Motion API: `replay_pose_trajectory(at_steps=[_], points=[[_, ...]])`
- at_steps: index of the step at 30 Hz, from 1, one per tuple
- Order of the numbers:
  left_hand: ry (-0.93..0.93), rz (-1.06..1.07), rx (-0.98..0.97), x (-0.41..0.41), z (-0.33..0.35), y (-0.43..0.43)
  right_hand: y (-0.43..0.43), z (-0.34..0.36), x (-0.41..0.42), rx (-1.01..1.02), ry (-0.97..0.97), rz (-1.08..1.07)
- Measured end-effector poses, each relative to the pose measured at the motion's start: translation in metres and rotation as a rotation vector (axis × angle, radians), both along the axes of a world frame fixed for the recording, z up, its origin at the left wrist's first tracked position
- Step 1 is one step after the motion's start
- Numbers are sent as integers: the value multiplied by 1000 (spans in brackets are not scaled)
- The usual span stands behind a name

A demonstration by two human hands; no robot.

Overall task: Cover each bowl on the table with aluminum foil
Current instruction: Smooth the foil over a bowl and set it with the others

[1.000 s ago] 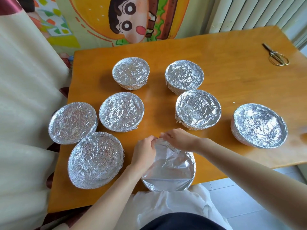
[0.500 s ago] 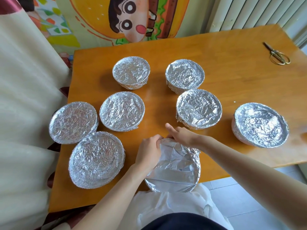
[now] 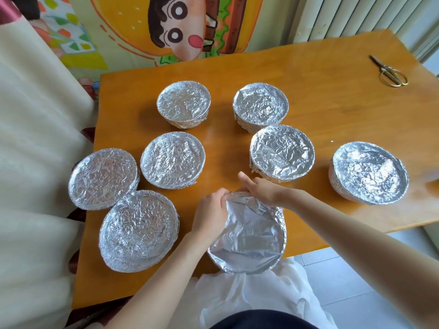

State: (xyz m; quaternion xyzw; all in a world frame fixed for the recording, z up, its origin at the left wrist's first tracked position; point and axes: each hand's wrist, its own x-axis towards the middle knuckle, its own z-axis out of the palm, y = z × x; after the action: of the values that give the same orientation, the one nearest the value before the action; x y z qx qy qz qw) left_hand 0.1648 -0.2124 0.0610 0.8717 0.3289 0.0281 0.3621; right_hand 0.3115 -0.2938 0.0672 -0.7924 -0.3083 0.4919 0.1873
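Note:
A bowl under smooth aluminum foil [image 3: 249, 241] sits at the near edge of the wooden table [image 3: 320, 110], partly hanging over it. My left hand [image 3: 210, 214] grips the foil at the bowl's far left rim. My right hand [image 3: 261, 189] pinches the foil at the far rim, thumb sticking out. Several other bowls stand wrapped in crinkled foil: two at the back [image 3: 183, 103] [image 3: 260, 106], two in the middle [image 3: 172, 159] [image 3: 282, 152], two at the left [image 3: 103, 178] [image 3: 139, 230] and one at the right [image 3: 368, 172].
Gold scissors [image 3: 389, 72] lie at the table's far right corner. A cream curtain [image 3: 31, 150] hangs along the left side. A cartoon mat [image 3: 180, 27] lies beyond the table. White cloth [image 3: 249, 295] covers my lap below the near edge.
The near bowl has turned a little and slid right between my hands. My fingers have shifted along its far rim, folding the foil down there.

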Motion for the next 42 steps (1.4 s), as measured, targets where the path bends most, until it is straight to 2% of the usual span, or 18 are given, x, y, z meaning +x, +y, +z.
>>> replay_pose_trajectory(at_steps=[6, 10, 14, 21, 26, 31, 36, 42], points=[[20, 173, -58, -14, -16, 2, -16, -7, -2, 158, -273, 38], [18, 140, -57, -13, -11, -1, -18, -7, -9, 188, -306, 88], [25, 51, -90, -3, -12, -3, -18, -10, -8, 233, -278, 110], [94, 63, -81, -2, -14, -14, -34, -23, -14, 227, -264, 125], [148, 88, -50, 2, -12, -18, -30, -18, -4, 147, -226, 268], [174, 123, -49, 9, -8, -25, -21, -10, -1, 174, -248, 343], [142, 164, -60, 10, -4, -37, -27, -12, -2, 242, -326, 228], [133, 224, -68, 12, -3, -41, -26, -13, 6, 254, -210, 235]])
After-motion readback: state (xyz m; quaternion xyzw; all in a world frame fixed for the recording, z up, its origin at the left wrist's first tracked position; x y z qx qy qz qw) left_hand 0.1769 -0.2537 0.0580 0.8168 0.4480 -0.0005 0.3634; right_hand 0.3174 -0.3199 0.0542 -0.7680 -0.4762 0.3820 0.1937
